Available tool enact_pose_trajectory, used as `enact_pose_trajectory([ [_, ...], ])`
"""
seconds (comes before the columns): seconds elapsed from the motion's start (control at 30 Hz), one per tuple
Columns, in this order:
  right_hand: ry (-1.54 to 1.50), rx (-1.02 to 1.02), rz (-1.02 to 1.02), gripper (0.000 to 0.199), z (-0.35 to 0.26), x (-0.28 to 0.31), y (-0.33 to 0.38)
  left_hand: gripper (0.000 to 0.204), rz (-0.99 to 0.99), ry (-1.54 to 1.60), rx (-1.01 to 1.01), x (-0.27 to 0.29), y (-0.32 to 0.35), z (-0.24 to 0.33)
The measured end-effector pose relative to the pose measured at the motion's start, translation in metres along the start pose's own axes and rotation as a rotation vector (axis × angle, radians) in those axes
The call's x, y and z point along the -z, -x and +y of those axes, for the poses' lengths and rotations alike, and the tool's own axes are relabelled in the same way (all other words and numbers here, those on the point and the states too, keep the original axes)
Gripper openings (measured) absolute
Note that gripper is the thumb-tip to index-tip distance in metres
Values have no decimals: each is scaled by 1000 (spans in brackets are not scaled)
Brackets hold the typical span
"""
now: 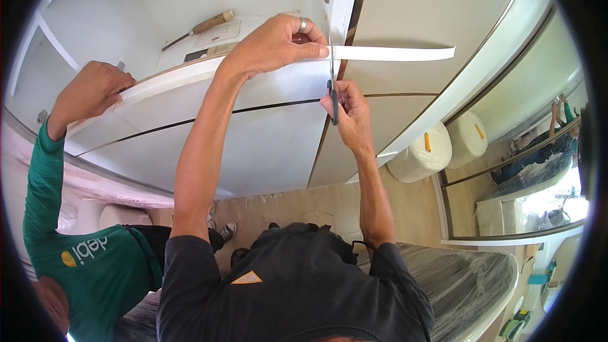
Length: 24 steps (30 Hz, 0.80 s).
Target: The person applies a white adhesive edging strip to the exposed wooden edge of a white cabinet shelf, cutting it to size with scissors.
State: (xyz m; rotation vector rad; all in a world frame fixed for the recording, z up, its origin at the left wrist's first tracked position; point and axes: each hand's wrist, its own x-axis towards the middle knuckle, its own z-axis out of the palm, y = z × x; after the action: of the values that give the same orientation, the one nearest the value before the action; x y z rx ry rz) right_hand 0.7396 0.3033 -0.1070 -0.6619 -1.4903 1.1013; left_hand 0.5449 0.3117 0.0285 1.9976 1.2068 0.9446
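Note:
My left hand (275,44), wearing a ring, pinches a narrow white edging strip (399,54) by the cabinet's front edge. The strip's free end sticks out to the right past the white upright panel. A pair of scissors (334,104) with black handles is gripped in my right hand (353,114), just below the strip. Their blades point away from me and cross the strip close to my left fingertips. Whether the blades have cut into it I cannot tell. Left of my fingers, a white band runs along the front edge of the cabinet.
A co-worker in a green top rests a hand (92,92) on the front edge at the left. Inside the cabinet lies a wooden-handled tool (212,22). White cylindrical stools (421,155) and a mirrored panel (519,177) stand right. Plastic-wrapped furniture (468,285) is close behind me.

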Motion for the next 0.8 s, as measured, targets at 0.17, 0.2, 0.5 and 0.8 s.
enact_pose_trajectory([
  [0.17, 30, -6, -27, 23, -2, 7, -3, 23, -5, 2, -16, -1, -2, -3],
  [0.2, 13, -23, -29, 24, -4, 6, -3, 24, -12, 1, -18, -1, -3, -3],
  [0.5, 5, -4, 23, 24, 2, -2, -3, 24, -8, 2, -13, 1, -1, 1],
  [0.8, -19, 16, 38, 24, 4, -3, -3, 25, -13, -12, 5, 0, -3, 0],
])
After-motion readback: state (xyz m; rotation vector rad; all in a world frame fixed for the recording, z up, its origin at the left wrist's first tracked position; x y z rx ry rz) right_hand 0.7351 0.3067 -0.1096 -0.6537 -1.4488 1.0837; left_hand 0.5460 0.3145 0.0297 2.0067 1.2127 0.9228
